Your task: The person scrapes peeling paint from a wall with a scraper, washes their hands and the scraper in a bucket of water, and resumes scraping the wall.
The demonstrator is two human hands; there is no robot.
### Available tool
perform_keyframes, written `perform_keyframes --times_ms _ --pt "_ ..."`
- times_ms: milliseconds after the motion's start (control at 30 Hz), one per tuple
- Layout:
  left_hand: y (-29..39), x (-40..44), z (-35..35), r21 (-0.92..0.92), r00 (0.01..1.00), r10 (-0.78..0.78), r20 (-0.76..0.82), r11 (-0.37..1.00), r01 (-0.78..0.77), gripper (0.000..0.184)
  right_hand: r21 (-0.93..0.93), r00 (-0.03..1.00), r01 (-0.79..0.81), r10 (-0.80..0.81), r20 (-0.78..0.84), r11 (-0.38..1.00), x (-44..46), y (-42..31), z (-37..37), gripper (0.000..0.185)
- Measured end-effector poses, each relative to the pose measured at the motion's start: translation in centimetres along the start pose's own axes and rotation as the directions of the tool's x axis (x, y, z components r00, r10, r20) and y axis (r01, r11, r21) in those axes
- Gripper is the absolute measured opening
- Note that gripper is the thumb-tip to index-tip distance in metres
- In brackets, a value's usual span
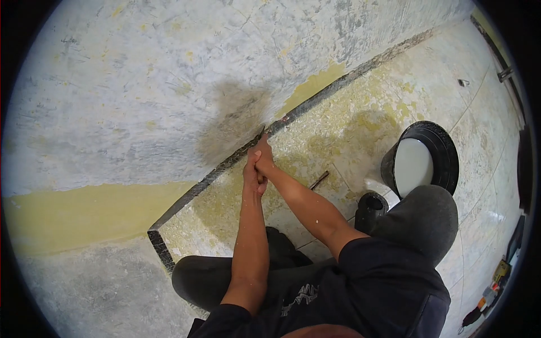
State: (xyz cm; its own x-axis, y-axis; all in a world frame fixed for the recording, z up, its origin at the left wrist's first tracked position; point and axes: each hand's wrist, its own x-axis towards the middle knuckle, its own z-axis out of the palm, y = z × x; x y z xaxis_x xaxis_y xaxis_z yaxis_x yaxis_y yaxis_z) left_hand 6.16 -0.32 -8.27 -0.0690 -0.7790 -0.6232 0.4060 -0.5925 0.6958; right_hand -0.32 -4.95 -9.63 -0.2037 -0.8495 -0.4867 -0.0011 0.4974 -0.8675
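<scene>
- Wrapping round your right hand (266, 155) and the tool's (262, 132) butt, your left hand (252, 173) could skid along the strip (186, 198) if you push too hard.
- The tool's tip meets the strip, pointing at the wall (141, 112), long axis running back towards you.
- Your right hand's fingers curl round it, one extended beside the blade.

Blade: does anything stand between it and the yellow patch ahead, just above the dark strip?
Nothing visible stands between the blade, held in the hands, and the yellow patch. The bucket is well right of that line, and the loose stick lies on the floor behind the blade.
</scene>
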Motion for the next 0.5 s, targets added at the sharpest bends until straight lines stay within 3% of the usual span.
perform_keyframes --times_ms 67,133,200,300,500 --pt "0.5 0.1 -0.9 0.0 0.999 -0.032 -0.027 0.999 0.032 0.061 0.013 0.999 -0.022 0.022 -0.023 1.0 -0.1 -0.6 0.7 0.06" --pt "1.4 0.4 -0.7 0.005 0.995 0.006 0.1 1.0 -0.007 0.061 0.031 0.998 -0.045 0.046 -0.049 0.999 0.4 -0.8 0.8 0.062" --pt "1.3 1.2 0.1 0.064 1.0 -0.014 0.016 0.998 0.013 0.056 0.128 0.989 -0.119 0.13 -0.076 0.985 1.6 -0.7 0.3 0.064" --pt "1.3 1.7 1.4 0.119 0.998 -0.037 -0.042 0.992 0.041 0.05 0.127 0.995 0.007 0.006 -0.103 0.992 1.7 0.3 -0.2 0.064" --pt "0.3 0.2 0.0 0.057 1.0 -0.018 0.004 0.998 0.018 0.055 0.087 0.995 -0.031 0.039 -0.097 0.996 0.8 0.6 0.3 0.056"
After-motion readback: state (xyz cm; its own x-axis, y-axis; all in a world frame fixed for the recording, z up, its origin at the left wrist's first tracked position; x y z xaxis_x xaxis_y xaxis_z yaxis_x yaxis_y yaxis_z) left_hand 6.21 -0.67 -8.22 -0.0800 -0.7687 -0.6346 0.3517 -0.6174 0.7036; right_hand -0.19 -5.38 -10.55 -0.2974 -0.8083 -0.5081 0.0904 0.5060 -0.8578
